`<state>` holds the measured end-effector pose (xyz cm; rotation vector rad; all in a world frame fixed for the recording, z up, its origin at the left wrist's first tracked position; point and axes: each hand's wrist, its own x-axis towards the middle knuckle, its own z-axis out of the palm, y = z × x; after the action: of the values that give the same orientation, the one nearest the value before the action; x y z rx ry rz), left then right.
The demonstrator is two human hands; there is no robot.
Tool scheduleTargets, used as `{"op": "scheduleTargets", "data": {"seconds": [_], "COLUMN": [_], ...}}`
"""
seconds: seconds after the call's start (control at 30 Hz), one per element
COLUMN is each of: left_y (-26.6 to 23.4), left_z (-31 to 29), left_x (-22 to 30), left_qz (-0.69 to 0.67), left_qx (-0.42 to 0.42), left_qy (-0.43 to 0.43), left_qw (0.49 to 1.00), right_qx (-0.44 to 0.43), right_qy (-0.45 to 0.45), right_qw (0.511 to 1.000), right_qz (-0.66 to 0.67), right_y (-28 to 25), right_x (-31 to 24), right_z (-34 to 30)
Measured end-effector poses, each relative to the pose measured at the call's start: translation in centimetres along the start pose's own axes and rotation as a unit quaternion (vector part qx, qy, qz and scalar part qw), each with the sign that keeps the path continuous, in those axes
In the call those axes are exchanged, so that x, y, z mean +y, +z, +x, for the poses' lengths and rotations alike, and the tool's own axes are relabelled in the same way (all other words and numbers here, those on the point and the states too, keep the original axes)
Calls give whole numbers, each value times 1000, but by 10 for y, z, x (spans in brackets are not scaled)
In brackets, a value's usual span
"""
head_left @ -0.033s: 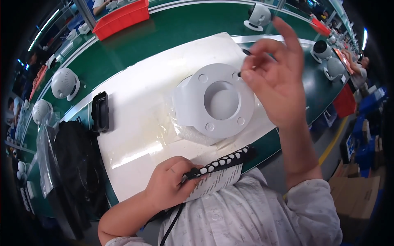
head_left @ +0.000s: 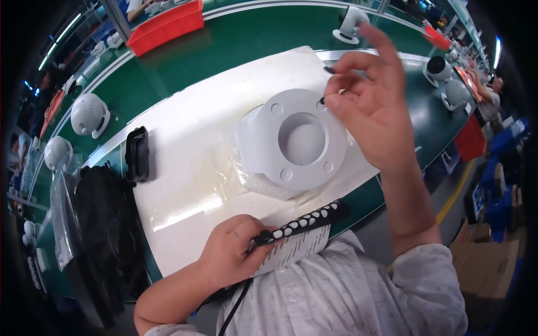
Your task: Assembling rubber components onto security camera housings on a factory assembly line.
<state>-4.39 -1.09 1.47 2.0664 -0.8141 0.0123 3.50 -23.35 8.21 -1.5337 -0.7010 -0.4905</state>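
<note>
My left hand (head_left: 232, 249) grips a strip of black foam (head_left: 307, 221) with a row of white round spots, its printed backing paper hanging below. My right hand (head_left: 376, 106) pinches a small black round pad (head_left: 323, 101) between thumb and a finger. A second black pad (head_left: 329, 70) sticks to the tip of another finger. Beneath the right fingertips lies a white round device base (head_left: 263, 140), its ring upward around a central opening. Round recesses sit around the ring; the pinched pad is at the upper right one, and whether it touches cannot be told.
A white board (head_left: 185, 185) lies under the device on a green table (head_left: 235, 42). To the left are a black tray (head_left: 137, 154), a black bag (head_left: 106, 218) and a white camera-like device (head_left: 89, 113). A red bin (head_left: 165, 28) stands at the back.
My right hand has shifted slightly left, its pinched pad nearer the upper right recess. The left hand and strip stay nearly in place.
</note>
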Motion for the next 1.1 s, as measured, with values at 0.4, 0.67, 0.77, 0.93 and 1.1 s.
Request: {"op": "scheduleTargets", "data": {"seconds": [0.4, 0.67, 0.77, 0.93, 1.1], "left_y": [-1, -2, -3, -5, -7], "left_z": [-4, -6, -5, -6, -8], "left_x": [-11, -10, -10, -10, -14], "left_qz": [-15, -44, -37, -44, -46], "left_qx": [-4, 3, 3, -1, -5], "left_qy": [-24, -19, -19, -29, -16], "left_qw": [1000, 999, 999, 999, 999], "right_qx": [-168, -111, -151, -186, -197], "right_qy": [-95, -141, 51, 82, 11], "right_qw": [938, 959, 980, 962, 894], "right_qz": [-289, -219, -116, -181, -402], "right_y": [-3, 16, 33, 31, 38], "right_x": [-20, -16, -12, -16, -38], "right_z": [-6, 9, 13, 18, 17]}}
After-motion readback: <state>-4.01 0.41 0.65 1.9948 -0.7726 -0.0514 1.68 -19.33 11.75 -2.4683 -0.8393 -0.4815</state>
